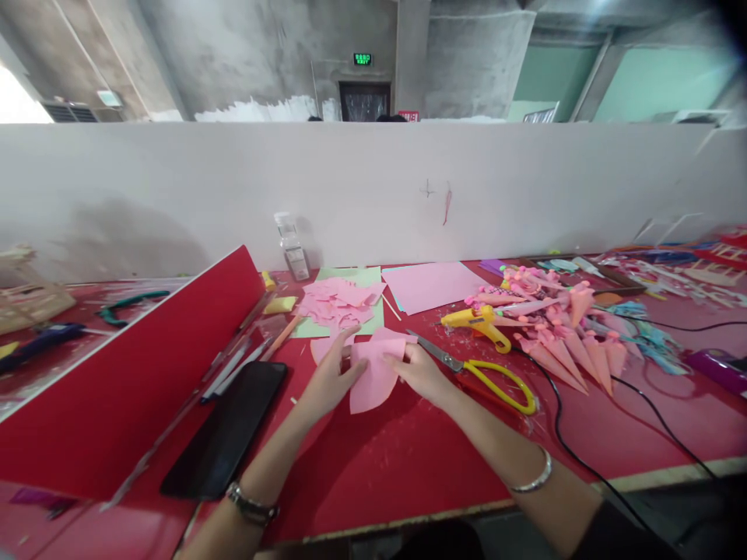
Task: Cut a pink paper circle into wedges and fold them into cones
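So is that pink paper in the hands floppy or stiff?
Probably floppy: the pink paper curls where both hands, left and right, pinch it. It looks thin, so likely very light and easy to crease or tear.

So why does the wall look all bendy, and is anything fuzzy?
In the head view, the wide lens bows the white partition and stretches the corners; the top right corner darkens and blurs. Soft overhead light leaves faint shadows under the left hand and right hand on the pink paper, which stays fairly sharp.
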The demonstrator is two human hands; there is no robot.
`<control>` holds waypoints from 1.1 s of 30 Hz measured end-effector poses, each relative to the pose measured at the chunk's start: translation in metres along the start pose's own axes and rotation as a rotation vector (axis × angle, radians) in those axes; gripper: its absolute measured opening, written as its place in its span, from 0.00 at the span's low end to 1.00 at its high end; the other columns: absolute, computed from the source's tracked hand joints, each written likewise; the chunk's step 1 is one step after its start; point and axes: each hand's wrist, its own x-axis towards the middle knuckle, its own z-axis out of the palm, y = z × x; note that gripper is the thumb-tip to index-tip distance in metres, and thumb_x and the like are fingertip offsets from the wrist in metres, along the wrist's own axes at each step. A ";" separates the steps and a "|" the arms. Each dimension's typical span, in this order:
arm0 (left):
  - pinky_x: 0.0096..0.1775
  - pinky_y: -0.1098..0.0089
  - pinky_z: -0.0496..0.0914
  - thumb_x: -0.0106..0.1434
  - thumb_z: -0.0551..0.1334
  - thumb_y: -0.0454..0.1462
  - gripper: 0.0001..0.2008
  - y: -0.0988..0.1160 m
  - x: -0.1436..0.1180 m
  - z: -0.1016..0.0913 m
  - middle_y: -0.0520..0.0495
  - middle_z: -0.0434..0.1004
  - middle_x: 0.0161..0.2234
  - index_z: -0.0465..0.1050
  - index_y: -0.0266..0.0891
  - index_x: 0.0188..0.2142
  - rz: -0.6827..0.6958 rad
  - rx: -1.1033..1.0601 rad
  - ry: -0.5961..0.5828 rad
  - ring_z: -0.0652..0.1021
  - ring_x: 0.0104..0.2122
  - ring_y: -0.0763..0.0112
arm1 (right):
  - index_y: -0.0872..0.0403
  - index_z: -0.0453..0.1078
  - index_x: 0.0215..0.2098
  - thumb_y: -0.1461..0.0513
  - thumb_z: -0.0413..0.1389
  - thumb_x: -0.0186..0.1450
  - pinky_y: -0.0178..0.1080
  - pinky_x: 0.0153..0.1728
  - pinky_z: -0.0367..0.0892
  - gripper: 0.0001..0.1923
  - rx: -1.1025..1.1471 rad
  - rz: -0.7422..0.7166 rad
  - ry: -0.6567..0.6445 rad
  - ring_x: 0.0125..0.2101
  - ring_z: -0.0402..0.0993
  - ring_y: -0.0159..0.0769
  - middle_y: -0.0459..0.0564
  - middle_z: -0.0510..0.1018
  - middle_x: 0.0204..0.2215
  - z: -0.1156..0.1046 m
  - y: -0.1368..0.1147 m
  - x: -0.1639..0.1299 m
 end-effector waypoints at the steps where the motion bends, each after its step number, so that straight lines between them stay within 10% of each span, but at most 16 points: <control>1: 0.29 0.72 0.67 0.48 0.62 0.38 0.24 0.001 -0.003 -0.001 0.50 0.70 0.27 0.64 0.38 0.46 -0.022 -0.001 0.007 0.72 0.27 0.71 | 0.57 0.67 0.41 0.58 0.52 0.57 0.35 0.31 0.65 0.16 -0.025 -0.045 0.015 0.29 0.68 0.32 0.49 0.73 0.31 -0.001 -0.001 0.000; 7: 0.29 0.69 0.69 0.50 0.61 0.42 0.33 -0.005 -0.027 -0.015 0.49 0.69 0.30 0.52 0.38 0.54 -0.213 -0.090 0.135 0.73 0.29 0.68 | 0.51 0.54 0.55 0.54 0.59 0.52 0.44 0.49 0.57 0.35 -0.532 -0.477 -0.023 0.49 0.57 0.42 0.55 0.61 0.49 -0.007 -0.033 -0.017; 11: 0.28 0.67 0.69 0.55 0.57 0.43 0.31 -0.002 -0.048 -0.016 0.54 0.67 0.24 0.50 0.38 0.55 -0.215 -0.144 0.134 0.71 0.24 0.71 | 0.52 0.60 0.51 0.51 0.58 0.53 0.48 0.51 0.55 0.30 -0.928 -0.645 -0.228 0.51 0.53 0.47 0.57 0.59 0.50 0.001 -0.048 -0.042; 16: 0.29 0.70 0.68 0.57 0.55 0.43 0.27 0.008 -0.069 -0.015 0.57 0.64 0.20 0.54 0.37 0.55 -0.262 -0.121 0.134 0.69 0.22 0.74 | 0.53 0.68 0.37 0.65 0.52 0.60 0.40 0.39 0.62 0.07 -1.133 -0.727 -0.130 0.37 0.64 0.37 0.53 0.70 0.39 0.012 -0.038 -0.072; 22: 0.37 0.66 0.68 0.59 0.52 0.43 0.19 0.016 -0.087 -0.019 0.47 0.71 0.34 0.61 0.38 0.48 -0.143 0.024 0.080 0.73 0.33 0.69 | 0.54 0.65 0.30 0.63 0.47 0.64 0.33 0.29 0.62 0.07 -0.609 -0.378 0.043 0.27 0.67 0.32 0.48 0.71 0.25 0.011 -0.033 -0.093; 28: 0.48 0.59 0.64 0.56 0.58 0.40 0.28 0.010 -0.096 -0.014 0.41 0.61 0.51 0.51 0.43 0.55 -0.068 0.149 -0.008 0.68 0.46 0.64 | 0.53 0.58 0.43 0.59 0.51 0.61 0.31 0.26 0.63 0.13 0.120 0.135 0.081 0.22 0.66 0.27 0.43 0.70 0.25 0.010 -0.024 -0.088; 33: 0.40 0.65 0.68 0.56 0.58 0.41 0.35 0.005 -0.098 -0.003 0.46 0.69 0.39 0.39 0.41 0.58 -0.249 -0.119 -0.089 0.73 0.37 0.69 | 0.53 0.59 0.42 0.58 0.51 0.61 0.30 0.23 0.62 0.13 0.225 0.188 0.112 0.21 0.63 0.26 0.42 0.69 0.23 0.009 -0.014 -0.083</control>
